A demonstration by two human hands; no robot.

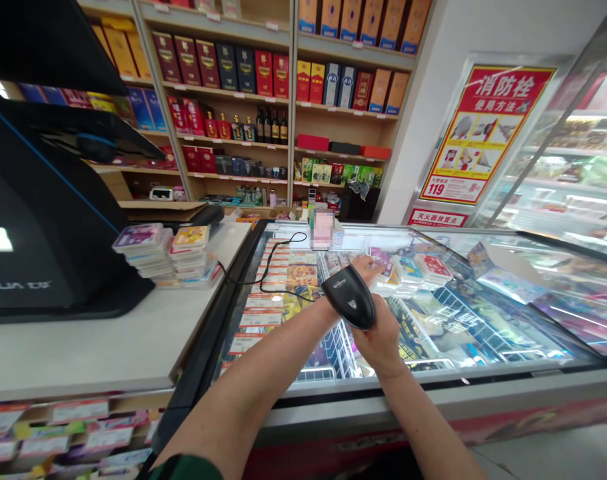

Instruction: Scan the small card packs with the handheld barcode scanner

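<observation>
My right hand (pixel 383 340) is wrapped round the handle of a black barcode scanner (pixel 350 297), held over the glass top of a chest freezer. Beyond the scanner, my left hand (pixel 367 270) grips the near left edge of a purple-labelled plastic pack (pixel 382 262); the scanner hides part of this hand and its wrist. Beside that pack lie a blue-and-white pack (pixel 408 268) and a red-labelled pack (pixel 434 268), on top of other clear packs. A black cable (pixel 268 270) curls across the glass on the left.
Two stacks of similar packs, one purple-topped (pixel 142 240) and one orange-topped (pixel 190 241), stand on the white counter (pixel 108 347) beside a black checkout terminal (pixel 43 220). An open carton (pixel 508 270) rests on the freezer's right side. Shelves of boxes and bottles line the back.
</observation>
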